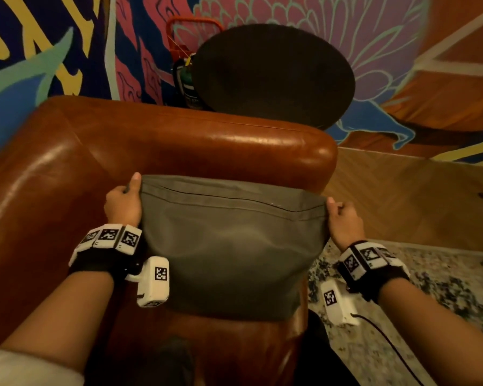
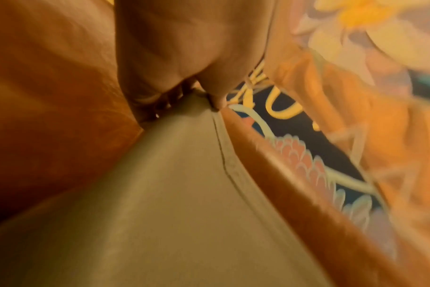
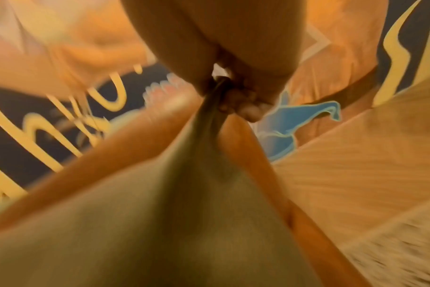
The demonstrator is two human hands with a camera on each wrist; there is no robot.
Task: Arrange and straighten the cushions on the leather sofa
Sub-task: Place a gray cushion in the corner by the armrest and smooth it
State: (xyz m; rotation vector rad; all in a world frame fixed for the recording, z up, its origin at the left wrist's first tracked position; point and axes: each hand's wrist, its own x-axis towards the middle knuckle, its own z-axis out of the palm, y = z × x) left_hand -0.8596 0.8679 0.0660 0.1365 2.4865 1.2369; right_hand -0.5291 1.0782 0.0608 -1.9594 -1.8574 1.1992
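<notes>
A grey cushion [image 1: 229, 246] hangs over the seat of the brown leather sofa [image 1: 179, 140], in front of its right armrest. My left hand [image 1: 124, 200] pinches the cushion's top left corner, thumb up along the edge. My right hand [image 1: 343, 218] grips the top right corner. In the left wrist view the fingers [image 2: 160, 101] curl on the grey cushion [image 2: 160, 194] at its seam. The right wrist view, blurred, shows the fingers [image 3: 236, 101] bunching the cushion's [image 3: 172, 213] corner. The cushion's lower edge sits low near the seat front.
A dark round table [image 1: 273, 76] stands behind the armrest, with a fire extinguisher [image 1: 187, 84] beside it against the painted mural wall. Wooden floor [image 1: 402, 190] and a speckled rug [image 1: 430, 302] lie to the right of the sofa.
</notes>
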